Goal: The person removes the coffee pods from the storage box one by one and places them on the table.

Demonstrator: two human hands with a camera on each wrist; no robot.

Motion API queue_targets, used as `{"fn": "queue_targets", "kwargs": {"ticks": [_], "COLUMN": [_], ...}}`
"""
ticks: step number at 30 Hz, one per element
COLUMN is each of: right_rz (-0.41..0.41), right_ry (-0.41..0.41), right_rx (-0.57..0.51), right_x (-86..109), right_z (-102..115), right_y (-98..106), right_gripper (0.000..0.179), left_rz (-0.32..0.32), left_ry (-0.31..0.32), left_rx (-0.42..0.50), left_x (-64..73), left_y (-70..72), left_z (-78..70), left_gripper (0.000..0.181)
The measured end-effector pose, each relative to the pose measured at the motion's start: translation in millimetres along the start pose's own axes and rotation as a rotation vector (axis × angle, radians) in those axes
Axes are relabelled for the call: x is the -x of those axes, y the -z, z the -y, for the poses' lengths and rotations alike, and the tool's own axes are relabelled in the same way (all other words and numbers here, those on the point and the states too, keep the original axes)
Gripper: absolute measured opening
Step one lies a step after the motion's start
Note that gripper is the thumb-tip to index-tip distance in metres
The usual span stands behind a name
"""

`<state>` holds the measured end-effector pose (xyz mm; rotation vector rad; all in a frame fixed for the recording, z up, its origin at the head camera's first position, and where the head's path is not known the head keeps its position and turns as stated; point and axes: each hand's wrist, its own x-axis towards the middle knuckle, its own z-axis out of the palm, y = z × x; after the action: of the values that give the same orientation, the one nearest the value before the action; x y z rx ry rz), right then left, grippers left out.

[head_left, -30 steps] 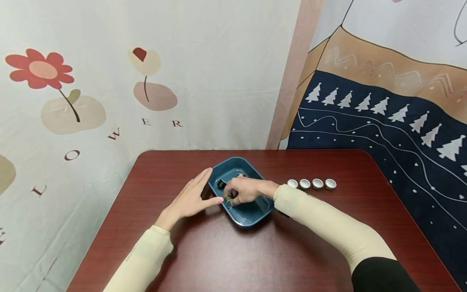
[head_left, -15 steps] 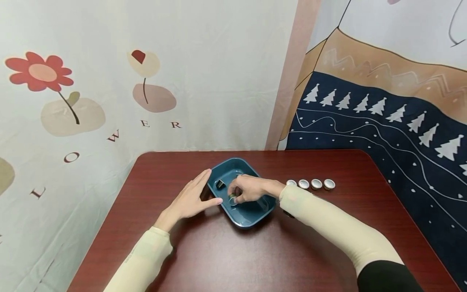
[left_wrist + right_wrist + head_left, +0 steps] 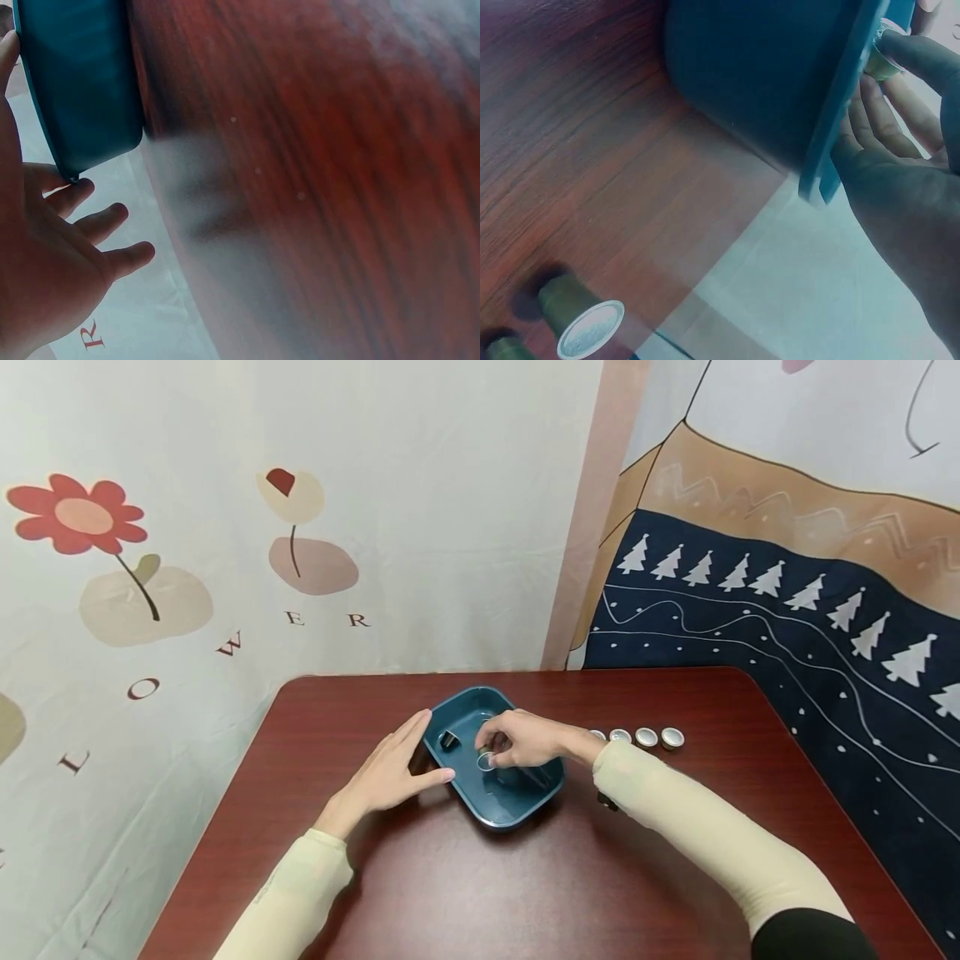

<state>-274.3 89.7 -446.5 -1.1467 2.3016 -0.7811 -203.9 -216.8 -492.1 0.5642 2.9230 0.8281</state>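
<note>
A blue-green tray (image 3: pixel 501 812) lies at a slant near the table's far side. Spread and straight, the fingers of my left hand (image 3: pixel 385 775) rest against its left rim, also seen in the left wrist view beside the tray (image 3: pixel 79 82). Inside the tray, my right hand (image 3: pixel 528 737) pinches a small coffee capsule (image 3: pixel 883 64) between thumb and fingers, its pale foil lid turned up toward the thumb. A dark capsule (image 3: pixel 449 741) lies on its side at the tray's left. The right hand covers part of the tray's floor.
Several capsules (image 3: pixel 672 738) stand in a row on the red-brown table (image 3: pixel 480 902), right of the tray, silver lids up; the right wrist partly covers the nearest one. Behind the table hangs a printed curtain (image 3: pixel 450 527).
My right hand has risen slightly and shifted right and away from the tray's left wall, carrying the pinched capsule along. The left hand stays at the rim.
</note>
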Motion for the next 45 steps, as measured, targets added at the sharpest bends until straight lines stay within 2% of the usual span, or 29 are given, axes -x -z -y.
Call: {"fn": "queue_targets", "kwargs": {"ticks": [10,31,45], "right_rz": [-0.043,-0.17,-0.262], "right_ry": [-0.001,0.037,-0.021], "right_rx": [-0.064,-0.197,-0.252], "right_x": [16.6,51.1,77.7], "right_z": [-1,-5,-6], "right_y": [8,18,22], "right_gripper": [0.033,0.029,0.024], "left_rz": [-0.007,-0.024,-0.006], "left_ry": [0.002,-0.015,0.001], "left_rx": [-0.002,-0.017,-0.007], "left_x": [0.8,0.0,0.7], "left_y": [-2.7,-2.0,-1.9], "left_z": [3.7,1.4,2.0], "left_gripper": [0.117,0.114,0.117]}}
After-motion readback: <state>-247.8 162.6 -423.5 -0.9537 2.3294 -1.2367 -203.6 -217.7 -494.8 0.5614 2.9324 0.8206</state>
